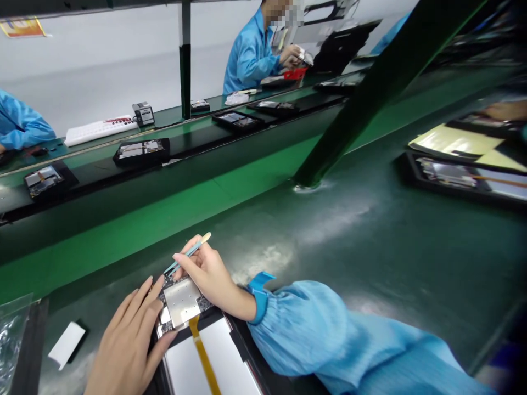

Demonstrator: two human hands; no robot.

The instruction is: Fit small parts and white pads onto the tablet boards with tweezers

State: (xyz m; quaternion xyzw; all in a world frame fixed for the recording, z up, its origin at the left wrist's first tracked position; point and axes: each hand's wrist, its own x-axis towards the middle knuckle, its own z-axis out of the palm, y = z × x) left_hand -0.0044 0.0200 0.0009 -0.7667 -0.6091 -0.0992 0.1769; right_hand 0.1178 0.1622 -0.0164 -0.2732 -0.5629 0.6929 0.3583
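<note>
An opened tablet lies in a black tray (pixel 242 343) at the bottom middle, showing a circuit board with a silver shield (pixel 181 302), a white battery (pixel 189 365) and an orange ribbon cable (pixel 203 359). My left hand (pixel 127 340) rests flat on the board's left edge, fingers stretched out. My right hand (pixel 208 271), in a blue sleeve with a blue wrist strap (pixel 259 293), pinches a pair of tweezers (pixel 189 253) whose tips point down at the board's top edge.
A white card (pixel 66 344) lies to the left, beside a clear plastic bag (pixel 10 340). A green conveyor (pixel 164 214) carries several trays with open devices (pixel 142 152). Another tray (pixel 461 178) sits at right. A slanted dark post (pixel 370 93) rises ahead. Co-workers in blue sit opposite.
</note>
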